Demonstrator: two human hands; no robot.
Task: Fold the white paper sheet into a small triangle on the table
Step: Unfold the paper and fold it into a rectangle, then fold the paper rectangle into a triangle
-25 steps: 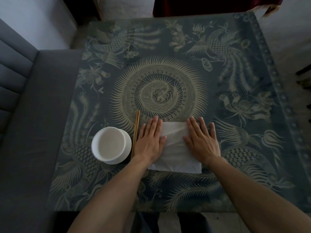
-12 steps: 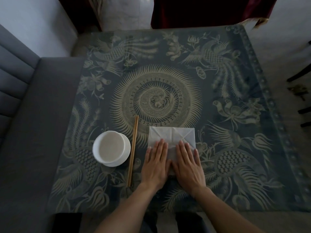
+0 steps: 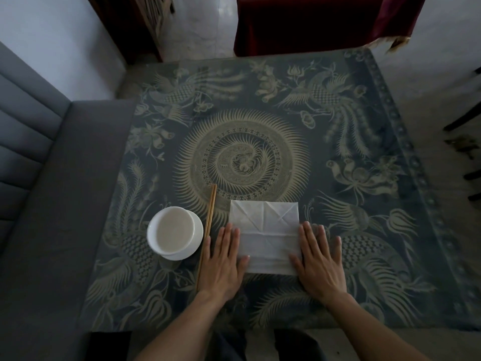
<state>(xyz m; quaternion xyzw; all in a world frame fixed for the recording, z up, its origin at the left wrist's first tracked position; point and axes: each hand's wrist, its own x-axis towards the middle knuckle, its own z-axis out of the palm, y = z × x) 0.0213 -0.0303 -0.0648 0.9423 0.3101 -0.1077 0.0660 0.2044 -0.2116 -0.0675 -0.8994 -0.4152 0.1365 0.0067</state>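
The white paper sheet (image 3: pixel 264 235) is laid flat on the patterned counter (image 3: pixel 364 230), near its front edge, and crease lines are seen on its far half. It is pressed down at both sides: the left hand (image 3: pixel 223 264) and the right hand (image 3: pixel 318 259) are spread flat (nothing is grasped). Chopsticks (image 3: pixel 208 225) and a white bowl (image 3: pixel 175 233) are placed to its left.
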